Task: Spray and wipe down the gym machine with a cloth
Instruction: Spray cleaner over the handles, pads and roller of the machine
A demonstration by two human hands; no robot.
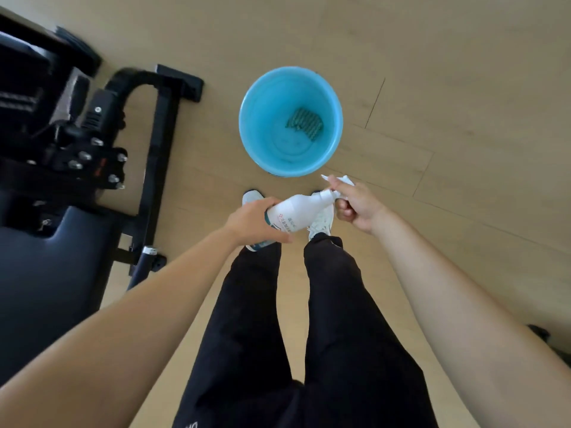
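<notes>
A white spray bottle (296,213) lies sideways between both hands, above my shoes. My left hand (256,222) wraps around its body near the base. My right hand (355,205) is closed on the white trigger head at the bottle's neck. A folded green cloth (304,122) rests at the bottom of a blue bucket (250,125) on the floor just ahead. The black gym machine (77,143) stands to the left, with a dark padded seat (46,273) below it.
Light wooden floor (432,88) spreads ahead and to the right. The machine's black base bar (160,143) runs along the floor left of the bucket. My legs in black trousers (309,335) fill the lower middle. A dark object (539,332) sits at the right edge.
</notes>
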